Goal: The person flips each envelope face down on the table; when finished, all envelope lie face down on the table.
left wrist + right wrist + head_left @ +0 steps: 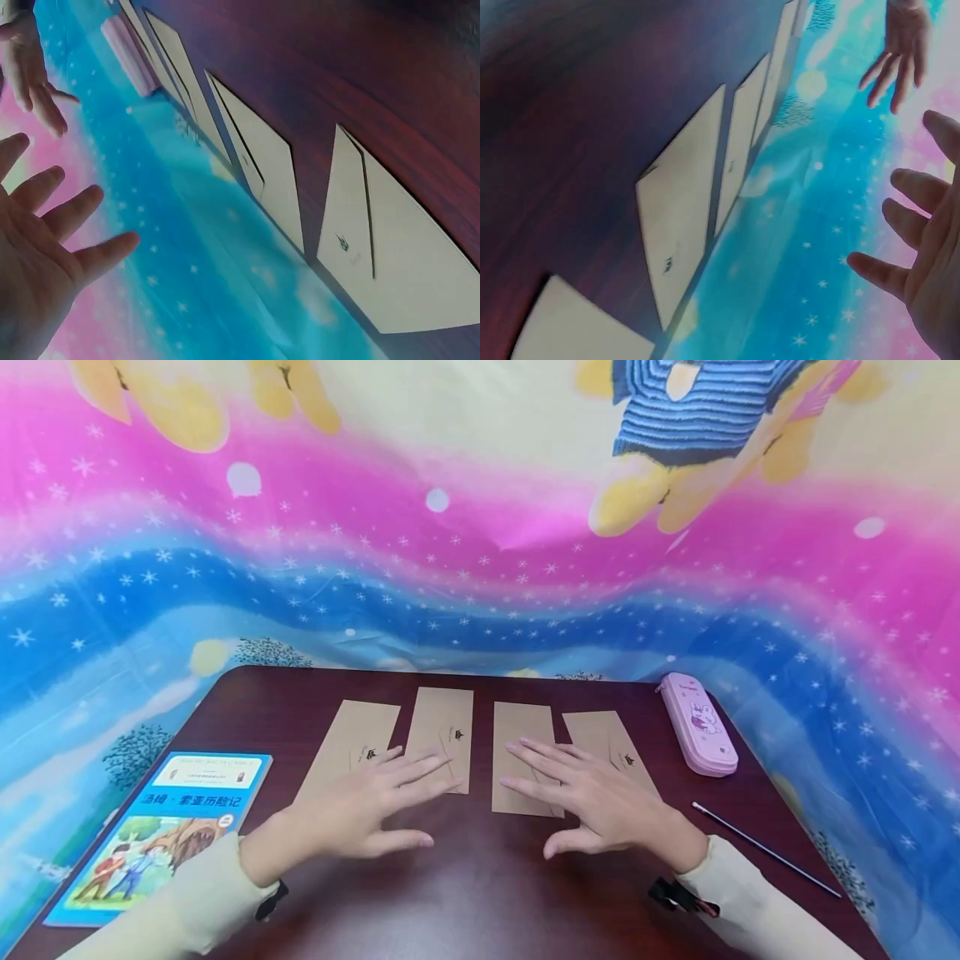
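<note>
Side by side on the dark wooden table lie a far-left kraft envelope (pixel 352 727), a centre-left envelope (pixel 442 718), a centre-right envelope (pixel 521 727) and a far-right envelope (pixel 600 731), with small crown prints showing on several. My left hand (pixel 367 806) hovers with spread fingers over the near ends of the left pair. Opposite it, my right hand (pixel 600 797) is spread above the right pair. Both wrist views show a gap between the hands and the envelopes (pixel 259 165), and nothing in either palm.
A blue picture-covered book (pixel 161 835) lies at the table's left. On the right are a pink pencil case (pixel 697 722) and a thin dark pencil or stick (pixel 765 848). Behind the table (pixel 480 893) hangs a colourful patterned cloth (pixel 480 552).
</note>
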Tool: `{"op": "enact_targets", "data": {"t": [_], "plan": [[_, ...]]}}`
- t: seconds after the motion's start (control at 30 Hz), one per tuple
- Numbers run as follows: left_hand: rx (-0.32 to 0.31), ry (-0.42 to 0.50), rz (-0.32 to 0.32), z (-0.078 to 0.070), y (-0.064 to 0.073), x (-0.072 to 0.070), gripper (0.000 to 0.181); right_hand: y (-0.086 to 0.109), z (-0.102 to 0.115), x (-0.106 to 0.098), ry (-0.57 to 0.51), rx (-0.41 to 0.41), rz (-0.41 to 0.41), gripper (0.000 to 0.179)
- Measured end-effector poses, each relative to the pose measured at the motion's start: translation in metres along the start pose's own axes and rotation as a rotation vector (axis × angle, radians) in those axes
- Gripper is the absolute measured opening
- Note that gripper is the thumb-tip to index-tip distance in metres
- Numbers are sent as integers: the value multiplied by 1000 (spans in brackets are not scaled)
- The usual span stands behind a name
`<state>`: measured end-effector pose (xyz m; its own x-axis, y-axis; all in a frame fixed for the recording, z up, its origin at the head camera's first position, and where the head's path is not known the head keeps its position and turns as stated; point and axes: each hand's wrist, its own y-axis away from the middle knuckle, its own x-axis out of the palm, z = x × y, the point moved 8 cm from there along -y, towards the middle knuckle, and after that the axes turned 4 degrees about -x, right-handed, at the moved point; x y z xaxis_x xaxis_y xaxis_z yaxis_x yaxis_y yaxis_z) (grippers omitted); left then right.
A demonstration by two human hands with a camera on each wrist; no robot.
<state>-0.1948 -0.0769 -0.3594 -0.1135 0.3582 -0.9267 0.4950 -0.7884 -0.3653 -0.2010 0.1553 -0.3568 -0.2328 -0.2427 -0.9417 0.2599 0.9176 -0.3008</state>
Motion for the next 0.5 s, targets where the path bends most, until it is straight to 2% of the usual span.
{"op": "enact_targets", "data": {"t": [0.1,0.17,0.33,0.5], "plan": [[-7,1,-73,8,1,-7,70,-6,-3,-1,18,11,10,67],[-39,15,-107,15,2,-11,71,-12,-5,-1,34,16,11,57],[-204,63,-128,40,10,-18,75,-27,-9,-2,45,41,-4,45],[-334,27,-139,63,26,-22,46,-45,-14,-3,26,13,-63,36]]}}
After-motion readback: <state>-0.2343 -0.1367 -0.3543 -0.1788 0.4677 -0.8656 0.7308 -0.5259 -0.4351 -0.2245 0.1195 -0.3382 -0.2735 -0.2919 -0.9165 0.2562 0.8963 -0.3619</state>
